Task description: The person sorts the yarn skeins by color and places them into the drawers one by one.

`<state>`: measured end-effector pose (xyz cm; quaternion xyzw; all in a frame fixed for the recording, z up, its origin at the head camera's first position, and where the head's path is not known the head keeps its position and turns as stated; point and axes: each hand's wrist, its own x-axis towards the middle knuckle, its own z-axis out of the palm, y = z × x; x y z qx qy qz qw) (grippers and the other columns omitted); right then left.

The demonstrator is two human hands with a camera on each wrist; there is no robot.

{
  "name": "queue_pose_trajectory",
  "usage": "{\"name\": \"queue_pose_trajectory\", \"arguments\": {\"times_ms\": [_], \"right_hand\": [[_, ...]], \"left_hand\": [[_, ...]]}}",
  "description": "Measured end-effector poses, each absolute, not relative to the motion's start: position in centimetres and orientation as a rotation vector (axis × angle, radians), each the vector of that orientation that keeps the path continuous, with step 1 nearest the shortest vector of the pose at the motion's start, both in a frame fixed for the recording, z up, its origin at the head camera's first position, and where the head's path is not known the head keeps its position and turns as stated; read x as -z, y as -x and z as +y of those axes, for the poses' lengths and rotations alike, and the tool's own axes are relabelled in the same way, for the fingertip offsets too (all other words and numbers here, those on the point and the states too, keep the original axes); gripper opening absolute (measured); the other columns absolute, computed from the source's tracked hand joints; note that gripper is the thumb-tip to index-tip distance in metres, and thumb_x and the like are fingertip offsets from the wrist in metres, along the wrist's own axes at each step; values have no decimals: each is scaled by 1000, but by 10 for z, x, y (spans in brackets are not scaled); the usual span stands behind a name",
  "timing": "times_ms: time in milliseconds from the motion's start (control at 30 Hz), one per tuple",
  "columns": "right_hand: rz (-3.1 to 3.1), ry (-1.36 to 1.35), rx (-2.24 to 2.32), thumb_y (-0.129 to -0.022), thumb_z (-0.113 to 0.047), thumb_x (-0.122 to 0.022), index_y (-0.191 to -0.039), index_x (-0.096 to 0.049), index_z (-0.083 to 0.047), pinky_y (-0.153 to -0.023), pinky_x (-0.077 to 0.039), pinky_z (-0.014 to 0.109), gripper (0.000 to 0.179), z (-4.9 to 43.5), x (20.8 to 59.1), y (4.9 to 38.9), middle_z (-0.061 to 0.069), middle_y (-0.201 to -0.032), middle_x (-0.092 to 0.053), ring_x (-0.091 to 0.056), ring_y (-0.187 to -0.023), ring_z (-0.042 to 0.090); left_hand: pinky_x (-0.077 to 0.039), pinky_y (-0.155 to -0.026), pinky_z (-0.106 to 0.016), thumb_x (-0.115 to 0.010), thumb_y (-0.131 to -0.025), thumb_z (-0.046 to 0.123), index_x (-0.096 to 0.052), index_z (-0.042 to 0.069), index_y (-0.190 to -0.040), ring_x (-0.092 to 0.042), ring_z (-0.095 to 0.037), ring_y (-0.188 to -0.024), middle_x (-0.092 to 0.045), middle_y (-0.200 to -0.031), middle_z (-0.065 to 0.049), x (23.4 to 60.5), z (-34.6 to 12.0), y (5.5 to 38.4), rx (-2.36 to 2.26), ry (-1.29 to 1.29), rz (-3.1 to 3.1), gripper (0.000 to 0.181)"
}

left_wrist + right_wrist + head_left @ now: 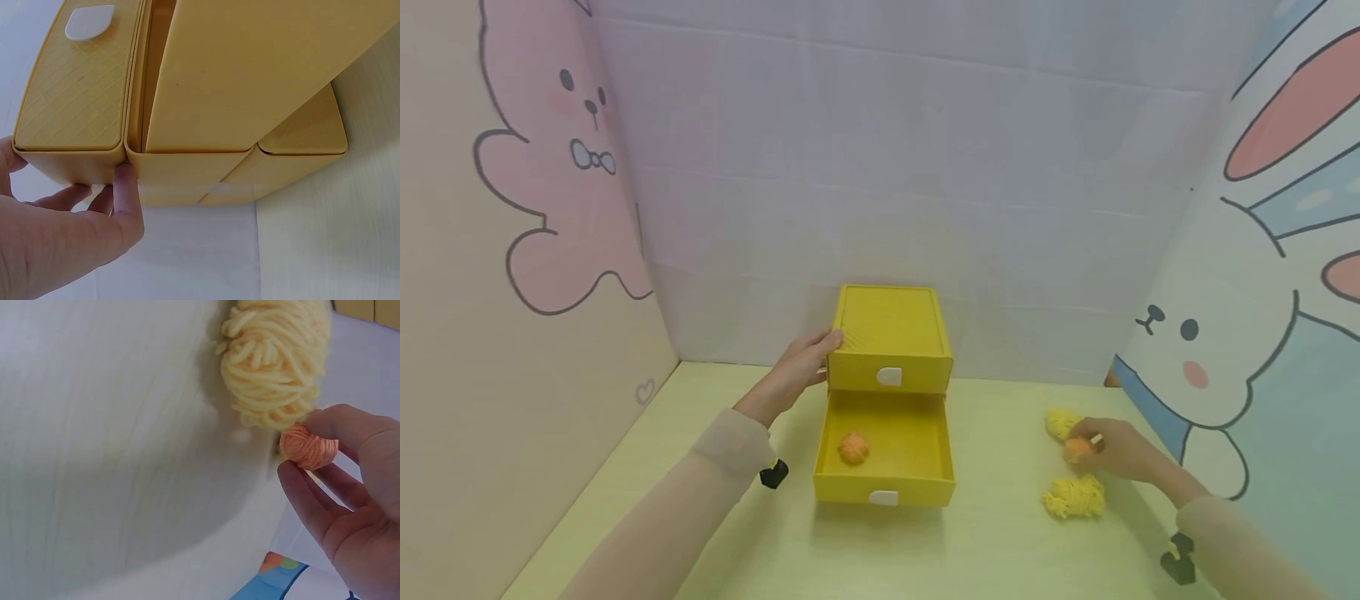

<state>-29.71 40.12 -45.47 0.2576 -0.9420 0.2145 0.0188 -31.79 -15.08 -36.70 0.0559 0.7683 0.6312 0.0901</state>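
Observation:
A yellow drawer cabinet (891, 321) stands by the back wall, its lower drawer (917, 437) pulled out with an orange yarn ball (853, 448) inside. My left hand (797, 371) holds the cabinet's upper left corner; in the left wrist view its bent fingers (128, 206) touch the side wall beside the upper drawer. On the right, my right hand (1116, 450) pinches a small orange yarn ball (306, 447) between thumb and fingers. Close to it lie a yellow yarn skein (1075, 497) in front and another yellow yarn skein (1062, 423) behind, partly covered by the hand.
White tabs (889, 377) mark the drawer fronts. A pale back wall (910, 167) rises behind the cabinet. Cartoon-printed side panels border the table (992, 533), a pink bear (565, 192) on the left and a white rabbit (1225, 333) on the right.

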Motion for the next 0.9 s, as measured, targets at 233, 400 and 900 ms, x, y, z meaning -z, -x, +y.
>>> {"name": "queue_pose_trajectory", "arguments": {"times_ms": [233,400,900], "right_hand": [[-2770,-993,-720,-86,0,-85,-116,-73,1,-72,-65,31,33,369,412,293,15,-111,-75,-74,-90,26],[-2797,-1029,-773,-92,-3,-81,-124,-73,-3,-77,-64,28,32,334,377,281,13,-119,-74,-74,-94,23],[-2656,-1365,-706,-91,2,-79,-121,-73,-3,-79,-66,36,32,220,341,269,9,-116,-75,-73,-95,24]], "left_hand": [[-34,-125,-59,-46,-112,53,-21,13,-172,-37,-42,-154,-32,-172,-14,367,-152,319,-1871,-149,2295,76],[-34,-125,-58,-47,-112,54,-20,13,-172,-36,-42,-155,-32,-172,-14,368,-152,320,-1862,-156,2305,77],[-33,-126,-58,-46,-113,53,-19,15,-172,-38,-40,-154,-31,-173,-14,368,-153,317,-1872,-220,2288,75]]}}
